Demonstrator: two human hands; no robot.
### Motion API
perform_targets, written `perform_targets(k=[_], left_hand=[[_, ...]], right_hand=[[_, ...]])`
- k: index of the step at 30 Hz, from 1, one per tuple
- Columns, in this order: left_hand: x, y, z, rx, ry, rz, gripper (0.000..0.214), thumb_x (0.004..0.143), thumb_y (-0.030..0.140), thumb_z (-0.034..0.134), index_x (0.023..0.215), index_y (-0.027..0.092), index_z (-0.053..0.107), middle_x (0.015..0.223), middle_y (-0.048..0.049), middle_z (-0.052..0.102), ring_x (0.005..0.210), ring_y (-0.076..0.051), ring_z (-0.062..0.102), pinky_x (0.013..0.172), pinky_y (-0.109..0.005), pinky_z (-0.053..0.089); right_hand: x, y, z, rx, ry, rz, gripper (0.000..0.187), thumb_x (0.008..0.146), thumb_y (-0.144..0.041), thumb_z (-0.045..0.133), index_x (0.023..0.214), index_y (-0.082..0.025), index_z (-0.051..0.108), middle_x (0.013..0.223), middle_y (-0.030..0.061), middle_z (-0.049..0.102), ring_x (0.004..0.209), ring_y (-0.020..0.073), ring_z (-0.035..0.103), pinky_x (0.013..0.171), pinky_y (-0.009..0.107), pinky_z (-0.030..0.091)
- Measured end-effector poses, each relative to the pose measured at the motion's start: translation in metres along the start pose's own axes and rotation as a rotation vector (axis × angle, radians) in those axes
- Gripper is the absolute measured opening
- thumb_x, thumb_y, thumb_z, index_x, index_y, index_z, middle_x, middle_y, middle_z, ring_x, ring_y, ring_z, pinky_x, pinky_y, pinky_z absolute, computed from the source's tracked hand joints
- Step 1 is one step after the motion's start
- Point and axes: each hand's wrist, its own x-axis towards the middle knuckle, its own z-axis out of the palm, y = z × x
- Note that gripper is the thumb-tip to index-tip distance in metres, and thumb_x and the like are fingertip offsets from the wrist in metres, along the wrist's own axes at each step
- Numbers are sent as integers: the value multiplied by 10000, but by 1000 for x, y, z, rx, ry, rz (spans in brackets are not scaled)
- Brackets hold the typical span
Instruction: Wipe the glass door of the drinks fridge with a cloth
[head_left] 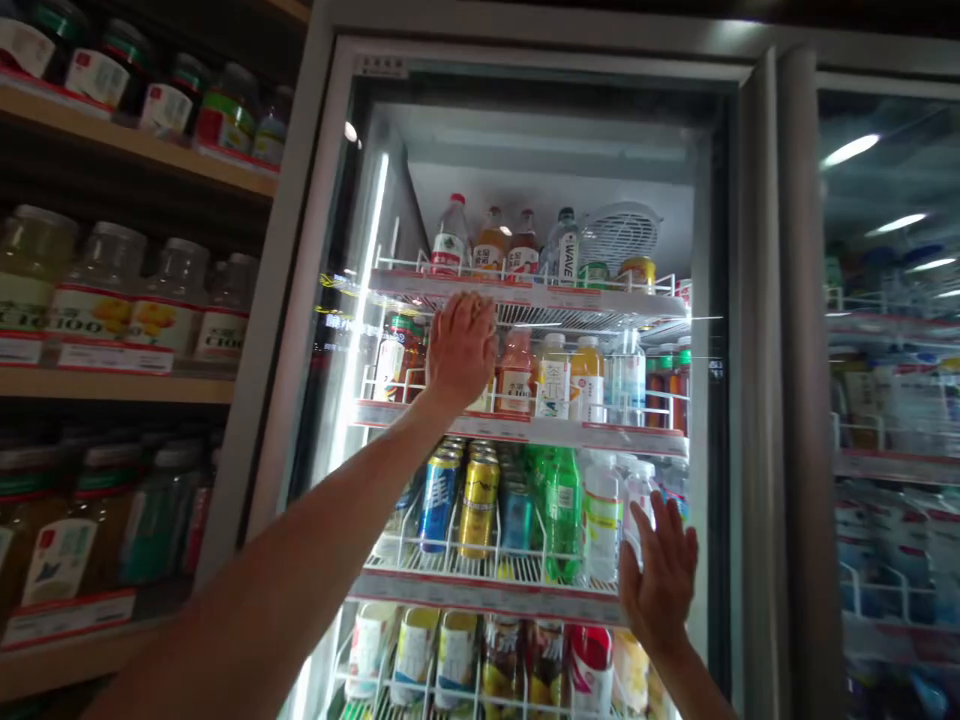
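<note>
My left hand (461, 350) is raised high in front of the drinks cooler's glass door (540, 130), level with its upper shelves. Its fingers are bent forward and close together, and a small pale patch shows at their tips. What is under them, if anything, is hidden. Lower and to the right, my right hand (660, 570) has its fingers spread, with nothing in it. It is in front of the clear bottles (602, 510) on the third shelf. Whether either palm touches the glass, I cannot tell.
Behind the glass are a green bottle (562, 505), a gold can (478, 500), a blue can (439, 500) and several juice bottles. A round wire basket (621, 230) is on the top shelf. Wooden shelves (142, 385) with bottles stand left; another cooler door (892, 300) is right.
</note>
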Motion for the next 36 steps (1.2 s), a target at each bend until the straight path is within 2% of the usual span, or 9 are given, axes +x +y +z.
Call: perform_targets(k=[2,7,9,12,14,20,26,31,36], left_hand=[[-11,16,5,-19,-27,81,458,866,269,427,1314,172,411,1406,-93,402,1339,-282,279,1096,-495,249],[-58,73,16,-81,-168,675,431,859,258,448,1284,192,442,1382,-48,434,1324,-230,306,1121,-415,236],[-49,70,15,-64,-159,588,443,862,236,431,1303,191,420,1379,-60,435,1326,-233,305,1112,-428,248],[-23,53,13,-49,-46,178,460,877,230,384,1335,180,384,1389,-94,417,1343,-262,276,1098,-478,257],[-24,53,13,-53,-20,142,470,878,249,385,1342,172,378,1399,-105,404,1344,-278,272,1098,-490,250],[-96,74,9,-82,-160,870,419,882,256,398,1294,188,444,1386,-47,439,1329,-231,314,1137,-410,196],[-93,39,-4,-3,-42,249,440,873,235,413,1306,160,428,1382,-103,436,1365,-258,238,1111,-457,236],[-126,41,-10,-41,-91,528,427,853,236,453,1277,193,468,1368,-37,466,1357,-231,260,1129,-419,217],[-133,37,-13,14,-24,176,451,861,220,440,1308,157,433,1370,-94,455,1375,-241,218,1116,-440,235]], right_hand=[[0,-1,-1,-1,-2,3,546,883,-206,414,1415,-237,290,1475,89,328,1360,270,304,1081,516,256],[2,-2,-2,7,-24,-6,550,884,-191,396,1419,-237,276,1485,88,308,1372,268,276,1076,515,265],[2,-2,-2,6,-22,-7,555,884,-191,392,1422,-239,268,1488,86,302,1374,266,272,1077,515,263],[2,-1,-2,3,-11,-3,559,883,-192,395,1423,-250,267,1486,78,309,1371,263,282,1081,510,258],[2,-1,-2,5,-16,6,558,886,-195,393,1424,-257,263,1486,75,310,1370,261,283,1082,511,256],[1,0,-3,26,-38,6,565,886,-183,401,1428,-252,256,1491,77,298,1377,260,266,1092,504,236],[2,0,-3,29,-23,13,555,888,-200,403,1424,-256,269,1482,73,319,1370,256,284,1089,497,234],[3,1,-4,47,-8,-6,536,887,-206,411,1411,-236,304,1478,83,324,1371,253,283,1100,494,221],[2,2,-4,46,-10,-7,526,886,-215,419,1403,-227,321,1476,92,327,1369,263,284,1097,495,226]])
